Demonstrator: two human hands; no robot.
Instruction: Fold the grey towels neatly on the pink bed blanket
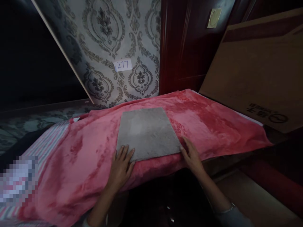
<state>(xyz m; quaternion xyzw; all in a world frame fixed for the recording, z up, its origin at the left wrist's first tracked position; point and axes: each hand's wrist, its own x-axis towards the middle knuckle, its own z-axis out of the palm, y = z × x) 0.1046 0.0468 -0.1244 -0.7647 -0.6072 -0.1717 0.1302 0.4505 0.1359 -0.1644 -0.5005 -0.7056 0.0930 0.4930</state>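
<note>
A flat grey rectangular piece [148, 132], like a mat or a folded cloth, lies on a pink and red patterned blanket [90, 148]. Its exact material is hard to tell. My left hand [121, 164] rests at the near left corner, fingers spread, with some fingertips on the grey surface. At the near right corner is my right hand [193, 156], its fingers apart and the tips touching or very close to the edge. Neither hand grips anything. The grey piece looks smooth and level, with its near edge close to the front of the blanket.
Behind stands a patterned wallpapered wall [139, 41] with a paper label [122, 65] reading 277. A large dark screen [40, 56] is at left. A dark red door [187, 47] and a big cardboard box [258, 72] stand at right. Striped cloth [50, 138] shows under the blanket.
</note>
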